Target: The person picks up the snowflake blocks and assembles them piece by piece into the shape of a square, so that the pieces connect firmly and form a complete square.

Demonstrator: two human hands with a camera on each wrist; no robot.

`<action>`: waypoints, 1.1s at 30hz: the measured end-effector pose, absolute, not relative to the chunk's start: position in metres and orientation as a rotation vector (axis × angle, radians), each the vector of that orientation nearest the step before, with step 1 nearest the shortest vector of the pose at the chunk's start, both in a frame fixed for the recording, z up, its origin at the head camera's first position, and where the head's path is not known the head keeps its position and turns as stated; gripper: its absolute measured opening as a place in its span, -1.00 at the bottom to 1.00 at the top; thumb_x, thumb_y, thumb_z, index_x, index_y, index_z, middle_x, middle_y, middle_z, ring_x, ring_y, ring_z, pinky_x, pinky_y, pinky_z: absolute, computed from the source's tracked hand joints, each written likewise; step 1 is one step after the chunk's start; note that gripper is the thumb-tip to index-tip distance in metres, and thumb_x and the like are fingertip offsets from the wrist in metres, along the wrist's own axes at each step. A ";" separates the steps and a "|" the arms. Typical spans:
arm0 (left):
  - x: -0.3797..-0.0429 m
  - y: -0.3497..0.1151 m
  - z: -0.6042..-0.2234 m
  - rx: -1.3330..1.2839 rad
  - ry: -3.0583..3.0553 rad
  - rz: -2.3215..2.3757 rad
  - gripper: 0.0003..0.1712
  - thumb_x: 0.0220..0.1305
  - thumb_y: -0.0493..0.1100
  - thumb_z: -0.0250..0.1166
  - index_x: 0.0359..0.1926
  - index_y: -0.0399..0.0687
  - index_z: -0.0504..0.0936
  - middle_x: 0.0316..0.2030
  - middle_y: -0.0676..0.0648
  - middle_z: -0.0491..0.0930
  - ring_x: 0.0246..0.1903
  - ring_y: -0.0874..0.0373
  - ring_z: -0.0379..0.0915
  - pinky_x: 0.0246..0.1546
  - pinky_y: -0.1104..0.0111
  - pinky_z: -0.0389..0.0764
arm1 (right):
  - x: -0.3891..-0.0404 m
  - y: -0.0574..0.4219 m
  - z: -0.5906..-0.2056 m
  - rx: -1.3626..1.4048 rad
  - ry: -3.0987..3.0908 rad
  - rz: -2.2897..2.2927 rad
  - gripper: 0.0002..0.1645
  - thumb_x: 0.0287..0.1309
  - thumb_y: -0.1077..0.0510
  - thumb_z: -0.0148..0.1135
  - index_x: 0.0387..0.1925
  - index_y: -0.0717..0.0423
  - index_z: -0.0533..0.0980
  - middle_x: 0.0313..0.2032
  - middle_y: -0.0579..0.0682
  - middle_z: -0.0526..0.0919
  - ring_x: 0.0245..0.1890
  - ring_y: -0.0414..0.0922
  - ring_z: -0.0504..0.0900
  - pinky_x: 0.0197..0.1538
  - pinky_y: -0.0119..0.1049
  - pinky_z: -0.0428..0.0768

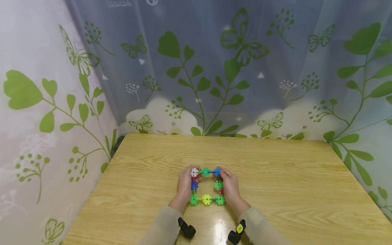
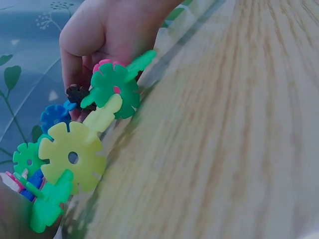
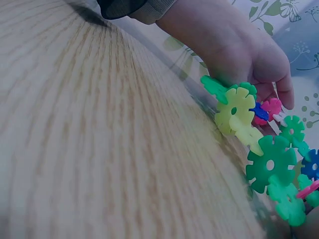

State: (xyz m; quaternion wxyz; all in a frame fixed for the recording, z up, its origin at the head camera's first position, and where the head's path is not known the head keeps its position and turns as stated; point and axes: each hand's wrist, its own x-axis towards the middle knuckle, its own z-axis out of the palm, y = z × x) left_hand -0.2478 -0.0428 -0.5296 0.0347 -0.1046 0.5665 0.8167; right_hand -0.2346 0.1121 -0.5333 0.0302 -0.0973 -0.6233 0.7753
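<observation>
A square ring of notched plastic snowflake discs is held up between both hands in the head view. White (image 1: 194, 172), green (image 1: 205, 172) and blue (image 1: 217, 172) discs form its far side; a yellow disc (image 1: 206, 199) sits mid near side, between green ones. My left hand (image 1: 184, 185) grips the left side, by the white and dark blue discs. On the right side, my right hand (image 1: 231, 188) holds the ring near the blue corner, its thumb along the edge. Pink and green connecting discs (image 3: 286, 199) stand edge-on between the others. Some fingertips are hidden behind the ring.
The wooden table (image 1: 147, 160) spreads under and around both hands. A patterned curtain (image 1: 202, 88) with leaves and butterflies hangs behind it and at the sides. Black wrist cameras (image 1: 186, 228) are strapped at both sleeves.
</observation>
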 end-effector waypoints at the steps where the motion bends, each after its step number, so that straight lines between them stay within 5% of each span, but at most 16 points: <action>1: -0.248 -0.042 -0.530 -0.325 1.750 2.511 -0.57 0.38 -0.11 -0.03 -0.02 -0.43 0.51 -0.21 -0.20 0.59 -0.38 0.07 0.55 -0.25 0.27 0.65 | -0.235 0.113 -0.534 -0.307 -1.913 2.390 -0.60 0.36 0.27 -0.10 0.09 0.47 0.39 0.09 0.31 0.46 0.13 0.07 0.40 0.17 -0.19 0.43; 10: -0.254 -0.038 -0.534 -0.376 1.805 2.510 -0.55 0.39 -0.05 -0.02 -0.06 -0.41 0.52 -0.19 -0.27 0.58 -0.51 0.16 0.52 -0.41 0.43 0.60 | -0.238 0.119 -0.537 -0.305 -1.934 2.352 -0.57 0.37 0.22 -0.12 0.09 0.48 0.38 0.17 0.32 0.38 0.24 0.13 0.27 0.31 -0.08 0.25; 16: -0.246 -0.039 -0.526 -0.378 1.967 2.407 -0.48 0.41 0.03 -0.07 -0.03 -0.35 0.55 -0.10 -0.28 0.55 -0.33 -0.04 0.56 -0.18 0.26 0.58 | -0.236 0.122 -0.538 -0.314 -1.964 2.324 -0.55 0.40 0.20 -0.18 0.12 0.47 0.36 0.16 0.34 0.38 0.18 0.13 0.36 0.22 -0.13 0.39; 23: -0.250 -0.037 -0.535 -0.345 2.254 2.291 -0.42 0.39 0.16 -0.09 -0.15 -0.20 0.66 -0.15 -0.06 0.60 -0.06 0.08 0.42 0.08 0.22 0.33 | -0.236 0.124 -0.538 -0.298 -1.954 2.302 -0.53 0.41 0.16 -0.17 0.10 0.50 0.36 0.12 0.38 0.40 0.17 0.17 0.37 0.22 -0.12 0.39; 33: -0.252 -0.043 -0.537 -0.289 2.180 2.327 -0.41 0.40 0.15 -0.09 -0.06 -0.26 0.60 -0.02 -0.15 0.55 0.14 -0.02 0.31 0.27 0.13 0.20 | -0.234 0.129 -0.534 -0.268 -1.962 2.312 -0.51 0.43 0.14 -0.18 0.10 0.54 0.33 0.12 0.42 0.37 0.16 0.19 0.38 0.21 -0.15 0.41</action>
